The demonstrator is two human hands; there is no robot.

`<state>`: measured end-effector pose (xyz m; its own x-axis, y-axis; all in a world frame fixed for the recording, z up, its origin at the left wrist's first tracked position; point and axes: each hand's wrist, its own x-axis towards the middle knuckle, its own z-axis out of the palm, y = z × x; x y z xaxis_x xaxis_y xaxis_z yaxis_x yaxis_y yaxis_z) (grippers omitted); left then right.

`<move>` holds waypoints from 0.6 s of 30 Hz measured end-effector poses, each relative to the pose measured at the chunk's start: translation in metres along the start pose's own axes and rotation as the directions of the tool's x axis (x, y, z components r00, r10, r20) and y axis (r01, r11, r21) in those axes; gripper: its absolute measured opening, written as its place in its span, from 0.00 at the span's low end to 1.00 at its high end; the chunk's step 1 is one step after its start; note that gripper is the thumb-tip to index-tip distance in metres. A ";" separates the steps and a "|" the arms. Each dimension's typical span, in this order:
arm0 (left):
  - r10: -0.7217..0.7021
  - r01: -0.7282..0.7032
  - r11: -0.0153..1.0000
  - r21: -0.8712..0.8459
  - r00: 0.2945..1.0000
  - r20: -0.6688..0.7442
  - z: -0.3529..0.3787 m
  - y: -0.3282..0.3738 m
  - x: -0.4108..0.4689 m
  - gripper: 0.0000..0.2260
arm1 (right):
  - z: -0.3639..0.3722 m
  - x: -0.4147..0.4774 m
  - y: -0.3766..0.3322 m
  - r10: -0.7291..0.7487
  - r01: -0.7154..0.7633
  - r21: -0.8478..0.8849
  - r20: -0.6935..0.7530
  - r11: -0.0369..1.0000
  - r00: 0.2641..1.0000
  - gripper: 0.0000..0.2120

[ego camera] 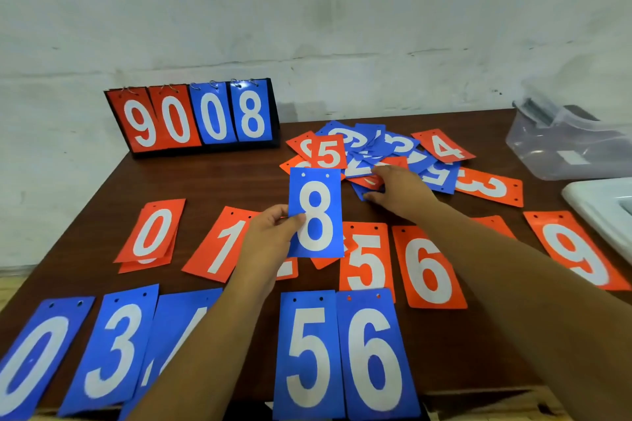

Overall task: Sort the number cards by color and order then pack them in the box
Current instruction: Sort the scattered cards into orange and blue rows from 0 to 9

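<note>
My left hand (270, 236) pinches a blue 8 card (316, 212) upright above the middle of the table. My right hand (400, 190) reaches into the mixed pile of red and blue cards (372, 154) at the back, its fingers touching a blue card at the pile's near edge. A middle row holds red cards: 0 (152, 232), 1 (222, 243), 5 (367, 260), 6 (427, 267) and 9 (578, 249). Along the front edge lie blue cards 0 (34, 355), 3 (116, 349), 5 (306, 355) and 6 (376, 355). My left forearm hides part of another blue card.
A flip scoreboard (195, 116) showing 9008 stands at the back left against the wall. A clear plastic box (574, 140) sits at the back right, with a white lid or tray (602, 212) nearer me. The brown table (222, 178) ends at the wall.
</note>
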<state>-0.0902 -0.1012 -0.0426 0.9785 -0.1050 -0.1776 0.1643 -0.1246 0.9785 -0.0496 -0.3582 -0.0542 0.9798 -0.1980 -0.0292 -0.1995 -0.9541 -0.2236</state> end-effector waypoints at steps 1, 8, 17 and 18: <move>-0.006 0.006 1.000 0.005 1.000 -0.007 -0.001 -0.001 0.001 0.04 | 0.002 0.002 -0.001 -0.027 0.027 -0.050 -0.005 0.998 1.000 0.23; -0.013 0.013 1.000 0.023 1.000 -0.002 0.000 -0.003 0.007 0.05 | 0.010 0.001 -0.002 -0.099 0.064 -0.173 -0.201 0.983 0.975 0.12; -0.057 0.056 0.998 -0.041 0.998 -0.014 0.005 0.000 0.002 0.04 | -0.015 -0.036 -0.013 -0.080 0.078 -0.026 -0.565 0.997 0.822 0.09; -0.071 0.070 0.996 -0.063 0.997 -0.022 0.004 0.000 0.001 0.04 | -0.022 -0.045 -0.018 -0.071 0.118 0.035 -0.621 0.992 0.780 0.09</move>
<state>-0.0891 -0.1050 -0.0428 0.9668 -0.0738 -0.2446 0.2397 -0.0697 0.9683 -0.0908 -0.3366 -0.0277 0.7683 -0.2269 0.5985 -0.0820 -0.9623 -0.2595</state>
